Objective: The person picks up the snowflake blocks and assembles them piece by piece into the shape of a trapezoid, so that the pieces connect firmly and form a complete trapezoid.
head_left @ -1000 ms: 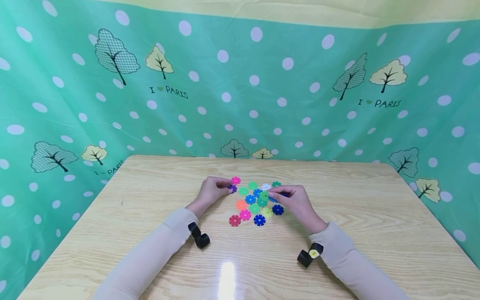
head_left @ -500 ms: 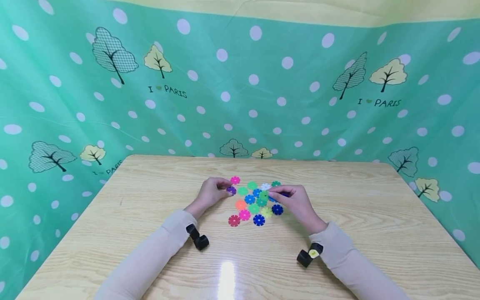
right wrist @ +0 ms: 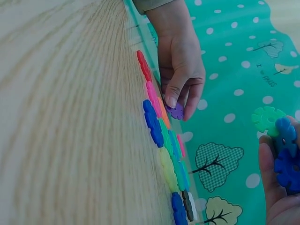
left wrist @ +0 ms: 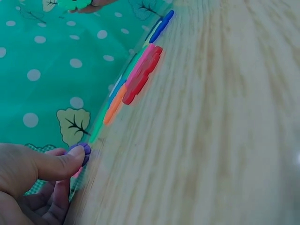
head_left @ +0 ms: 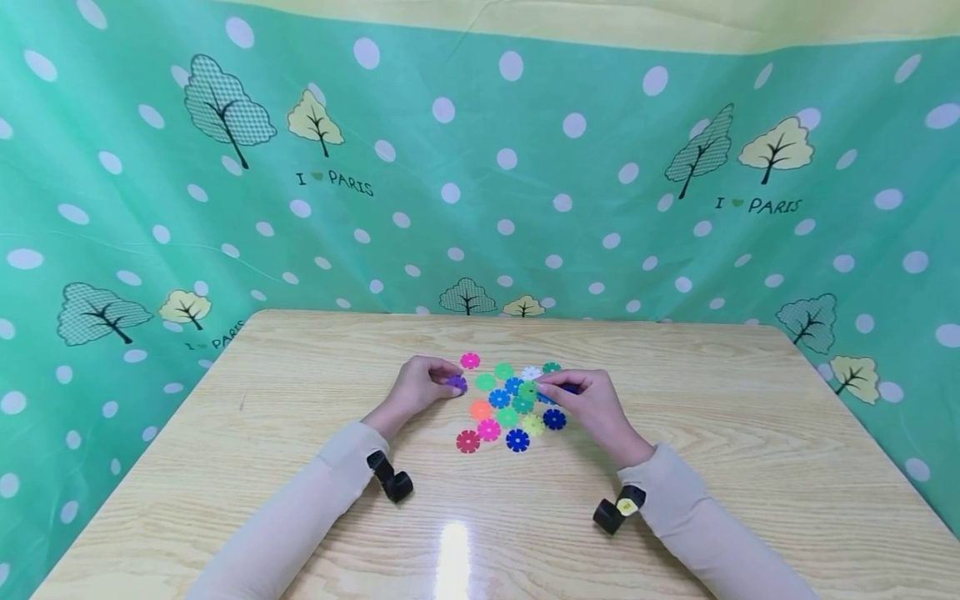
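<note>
My left hand [head_left: 414, 387] pinches a purple notched snowflake disc [head_left: 457, 383] between thumb and fingers, at the left side of a spread of discs. The left wrist view shows the thumb pressed on that purple disc [left wrist: 86, 152], close over the table. At the right of the spread, my right hand [head_left: 596, 404] holds several discs joined together. In the right wrist view these are a light green disc [right wrist: 268, 120], a blue disc [right wrist: 285, 137] and a dark blue disc [right wrist: 287, 169]; the fingers and palm hide part of them.
Loose discs lie flat between the hands: a pink disc [head_left: 470, 361] at the back, an orange disc [head_left: 481, 409], a red disc [head_left: 468, 442] and a dark blue one [head_left: 517, 440] nearer me. Behind the wooden table [head_left: 315, 517] hangs a green dotted curtain [head_left: 420, 242].
My left hand has drawn the purple disc a little left and towards me, away from the pink disc. The right hand stays in place with its joined discs.
</note>
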`<act>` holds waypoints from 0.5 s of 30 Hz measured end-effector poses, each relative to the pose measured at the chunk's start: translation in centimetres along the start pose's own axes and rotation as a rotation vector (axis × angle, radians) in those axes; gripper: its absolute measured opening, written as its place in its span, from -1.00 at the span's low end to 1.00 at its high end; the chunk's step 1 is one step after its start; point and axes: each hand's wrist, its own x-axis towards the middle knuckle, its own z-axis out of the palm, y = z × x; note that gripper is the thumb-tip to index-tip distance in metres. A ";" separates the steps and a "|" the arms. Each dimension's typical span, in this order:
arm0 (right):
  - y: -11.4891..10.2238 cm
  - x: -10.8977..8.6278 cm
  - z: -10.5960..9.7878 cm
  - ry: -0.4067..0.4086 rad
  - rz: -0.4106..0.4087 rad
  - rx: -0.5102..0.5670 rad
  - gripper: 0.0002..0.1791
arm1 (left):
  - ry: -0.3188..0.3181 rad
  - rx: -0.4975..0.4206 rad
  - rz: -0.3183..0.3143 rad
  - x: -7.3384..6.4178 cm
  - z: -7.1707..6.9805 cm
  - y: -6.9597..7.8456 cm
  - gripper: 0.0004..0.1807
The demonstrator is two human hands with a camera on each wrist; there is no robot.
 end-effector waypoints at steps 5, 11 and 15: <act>0.1 0.0 0.0 0.002 -0.006 -0.006 -0.83 | -0.028 -0.022 -0.009 -0.2 -0.3 0.2 -0.72; 0.2 0.1 0.1 0.000 -0.021 -0.015 -0.84 | -0.044 -0.013 -0.050 -0.2 -0.4 0.5 -0.74; 0.2 0.1 0.1 0.001 -0.021 -0.022 -0.84 | -0.064 -0.070 -0.101 -0.3 -0.4 0.7 -0.77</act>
